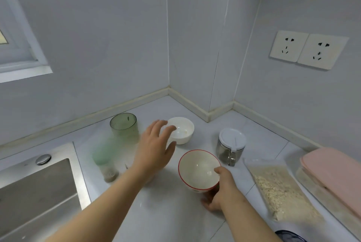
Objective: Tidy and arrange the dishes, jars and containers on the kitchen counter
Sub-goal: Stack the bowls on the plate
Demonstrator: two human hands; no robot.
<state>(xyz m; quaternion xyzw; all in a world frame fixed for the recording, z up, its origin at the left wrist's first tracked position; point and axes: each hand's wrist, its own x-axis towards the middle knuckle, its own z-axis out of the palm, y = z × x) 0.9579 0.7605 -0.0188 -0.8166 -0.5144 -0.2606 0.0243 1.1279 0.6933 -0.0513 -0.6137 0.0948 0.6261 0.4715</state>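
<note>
Our right hand [220,193] grips the red-rimmed bowl [199,171], thumb hooked over the near rim and fingers curled under the base. The bowl is cream-white inside, glossy and empty, with a thin red line round the lip and another near the foot. It is tipped so that its mouth faces us. We cannot tell whether its base touches the counter [166,212]. It sits near the middle of the counter, in front of the white bowl [182,130] and just left of the jar [231,144], a clear one with a white lid and a metal clasp.

Our left hand [156,148] hovers open, fingers spread and holding nothing, its fingertips over the near rim of the white bowl. That bowl is plain, small and upright, towards the corner of the wall.

Left of it stands a ribbed green glass [124,126], and nearer us a blurred bottle [104,157] with a green top. The sink [39,189] lies at the far left. On the right lie a clear bag of oats [281,189] and a box with a pink lid [332,175].
</note>
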